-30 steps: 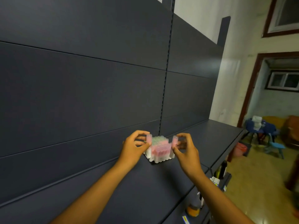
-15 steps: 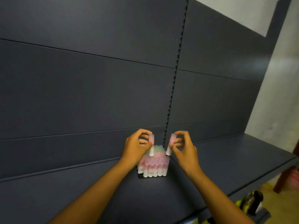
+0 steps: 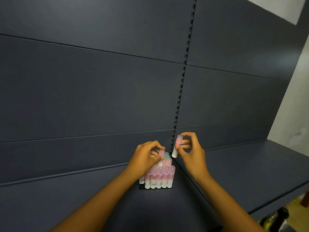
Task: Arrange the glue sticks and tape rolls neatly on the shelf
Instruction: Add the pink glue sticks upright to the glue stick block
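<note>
Since half a sec ago my left hand (image 3: 147,156) has dropped: it pinches a pink-capped glue stick (image 3: 161,152) now pushed down into the back of the glue stick block (image 3: 158,177), only the cap still poking above its neighbours. My right hand (image 3: 190,151) has hardly moved; thumb and fingertips are clamped on a second glue stick (image 3: 176,146), held tilted in the air just right of the block, touching nothing else.

My read: one stick is nearly seated and the other goes in next, so the block is close to full. No tape rolls in view.

The sticks are small smooth cylinders with frosted white bodies and translucent caps, mostly pink, a few pale green at the back. They stand upright, packed touching in tight rows (count unclear). The block stands on the shelf (image 3: 242,173), matte dark blue-grey metal, near a seam between two boards and just before the flat back panel (image 3: 83,89) with its slotted upright strip (image 3: 182,81).
</note>
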Demonstrator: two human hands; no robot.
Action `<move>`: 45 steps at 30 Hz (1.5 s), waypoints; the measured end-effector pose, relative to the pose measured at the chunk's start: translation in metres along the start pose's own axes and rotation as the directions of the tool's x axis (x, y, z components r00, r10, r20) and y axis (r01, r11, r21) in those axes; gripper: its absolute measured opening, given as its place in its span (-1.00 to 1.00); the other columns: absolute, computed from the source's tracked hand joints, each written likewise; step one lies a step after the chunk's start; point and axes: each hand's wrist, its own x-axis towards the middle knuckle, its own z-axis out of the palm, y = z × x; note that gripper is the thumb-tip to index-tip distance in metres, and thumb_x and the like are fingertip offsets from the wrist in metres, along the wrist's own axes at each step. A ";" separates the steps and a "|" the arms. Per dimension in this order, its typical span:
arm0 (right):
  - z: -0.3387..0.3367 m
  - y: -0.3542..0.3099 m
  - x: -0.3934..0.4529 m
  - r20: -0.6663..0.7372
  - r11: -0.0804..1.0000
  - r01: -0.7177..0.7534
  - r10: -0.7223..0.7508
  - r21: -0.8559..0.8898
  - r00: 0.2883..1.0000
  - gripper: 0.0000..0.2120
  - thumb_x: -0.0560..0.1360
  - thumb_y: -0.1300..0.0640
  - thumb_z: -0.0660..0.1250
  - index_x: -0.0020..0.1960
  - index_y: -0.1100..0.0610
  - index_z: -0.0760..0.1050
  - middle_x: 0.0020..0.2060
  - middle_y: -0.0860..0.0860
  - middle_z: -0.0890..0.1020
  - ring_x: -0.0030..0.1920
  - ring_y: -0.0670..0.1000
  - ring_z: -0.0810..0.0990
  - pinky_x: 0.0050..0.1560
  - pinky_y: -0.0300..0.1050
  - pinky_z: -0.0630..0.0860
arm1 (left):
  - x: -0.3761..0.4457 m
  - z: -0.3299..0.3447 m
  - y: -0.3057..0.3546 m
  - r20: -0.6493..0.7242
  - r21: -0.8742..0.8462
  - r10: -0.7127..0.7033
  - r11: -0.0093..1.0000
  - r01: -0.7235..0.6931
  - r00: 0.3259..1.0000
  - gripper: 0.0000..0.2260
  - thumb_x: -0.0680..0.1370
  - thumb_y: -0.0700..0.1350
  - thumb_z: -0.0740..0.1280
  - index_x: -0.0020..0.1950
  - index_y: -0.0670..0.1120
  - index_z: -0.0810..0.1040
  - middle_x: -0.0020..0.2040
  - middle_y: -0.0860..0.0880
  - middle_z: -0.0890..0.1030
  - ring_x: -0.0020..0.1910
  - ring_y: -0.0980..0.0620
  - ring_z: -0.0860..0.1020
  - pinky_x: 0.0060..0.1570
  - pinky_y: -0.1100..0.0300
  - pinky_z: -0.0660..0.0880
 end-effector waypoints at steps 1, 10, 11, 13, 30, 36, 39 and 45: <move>0.002 0.002 0.001 0.000 1.000 -0.001 0.001 0.008 1.000 -0.59 0.45 0.39 0.37 0.12 -0.04 0.44 -0.11 -0.04 0.62 -0.10 -0.09 0.63 -0.11 -0.28 0.57 | 0.000 0.001 -0.002 0.007 0.040 0.005 0.999 -0.005 1.000 -0.77 0.38 -0.26 0.52 -0.04 0.00 0.65 -0.07 0.04 0.64 -0.19 0.13 0.64 -0.05 0.15 0.61; 0.004 0.015 0.004 0.093 0.996 -0.009 0.001 0.085 0.996 -0.60 0.44 0.40 0.37 0.11 -0.03 0.45 -0.12 -0.02 0.62 -0.11 -0.09 0.63 -0.16 -0.34 0.54 | 0.004 -0.006 0.009 0.132 0.384 -0.086 0.923 0.029 0.988 -0.86 0.42 -0.02 0.52 -0.05 0.03 0.71 -0.05 0.11 0.70 -0.05 0.18 0.62 0.08 0.17 0.54; 0.003 0.016 0.005 0.099 0.995 -0.006 -0.003 0.095 0.995 -0.60 0.44 0.40 0.37 0.10 -0.02 0.46 -0.12 -0.01 0.62 -0.11 -0.10 0.62 -0.16 -0.33 0.54 | 0.005 -0.005 0.010 0.151 0.419 -0.104 0.907 0.031 0.983 -0.85 0.42 -0.01 0.52 -0.04 0.03 0.71 -0.02 0.11 0.70 -0.02 0.17 0.62 0.09 0.16 0.54; 0.000 0.017 0.006 0.108 0.994 0.001 -0.012 0.107 0.994 -0.61 0.44 0.40 0.37 0.10 -0.02 0.46 -0.12 -0.01 0.62 -0.13 -0.10 0.62 -0.17 -0.33 0.54 | 0.005 -0.002 0.012 0.175 0.468 -0.129 0.883 0.033 0.976 -0.84 0.43 0.00 0.51 -0.01 0.04 0.71 0.02 0.12 0.69 0.01 0.16 0.62 0.13 0.14 0.54; -0.015 0.026 0.006 0.188 0.991 0.028 -0.053 0.132 0.981 -0.65 0.46 0.34 0.38 0.11 -0.02 0.46 -0.14 -0.03 0.62 -0.14 -0.12 0.62 -0.14 -0.24 0.58 | -0.008 0.001 0.022 0.231 0.581 -0.172 0.814 0.006 0.958 -0.86 0.57 -0.01 0.36 0.09 0.08 0.67 0.13 0.21 0.55 0.16 0.17 0.43 0.20 0.11 0.44; -0.015 0.022 0.005 0.194 0.991 0.014 -0.040 0.135 0.980 -0.70 0.47 0.27 0.42 0.08 -0.03 0.46 -0.17 -0.04 0.63 -0.17 -0.12 0.63 -0.20 -0.26 0.57 | -0.006 -0.002 0.032 0.193 0.627 -0.192 0.778 0.029 0.962 -0.74 0.55 0.07 0.34 0.24 0.13 0.57 0.21 0.14 0.51 0.24 0.10 0.45 0.22 0.05 0.44; -0.012 0.022 0.003 0.211 0.991 0.007 -0.035 0.131 0.977 -0.79 0.49 0.16 0.44 0.03 -0.05 0.46 -0.19 -0.07 0.65 -0.16 -0.12 0.65 -0.18 -0.20 0.61 | -0.009 -0.011 0.037 0.087 0.664 -0.187 0.743 0.083 0.978 -0.57 0.55 0.14 0.32 0.40 0.11 0.42 0.28 0.09 0.45 0.29 0.06 0.44 0.20 0.03 0.47; -0.005 0.024 -0.004 0.297 0.999 0.026 -0.031 0.019 0.954 -0.78 0.47 0.23 0.44 -0.01 0.00 0.47 -0.24 -0.04 0.62 -0.25 -0.10 0.61 -0.20 -0.23 0.59 | -0.018 -0.020 0.042 -0.031 0.779 -0.209 0.608 0.155 0.977 -0.40 0.53 0.26 0.26 0.49 0.00 0.29 0.36 -0.03 0.39 0.32 -0.05 0.40 0.23 0.02 0.43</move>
